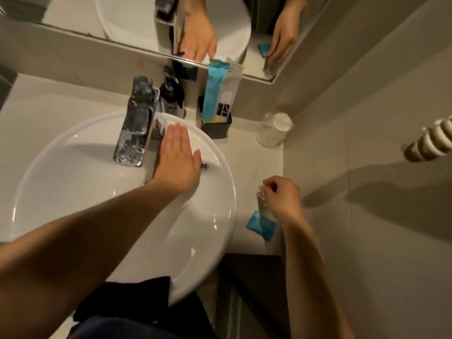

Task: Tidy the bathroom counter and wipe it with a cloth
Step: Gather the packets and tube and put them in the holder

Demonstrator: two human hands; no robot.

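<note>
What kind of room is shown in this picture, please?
Most likely a bathroom, perhaps in a hotel: a round white ceramic basin with a chrome tap sits on a pale counter under a wall mirror, beside wrapped plastic cups.

A bathroom: a round white basin (73, 172) with a chrome tap (137, 123) sits on a pale counter (254, 162) beneath a wall mirror (73, 18), between tiled walls.

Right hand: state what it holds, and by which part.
The right hand pinches a small clear packet by its top edge, above the blue sachet. The left hand lies flat and open, holding nothing.
</note>
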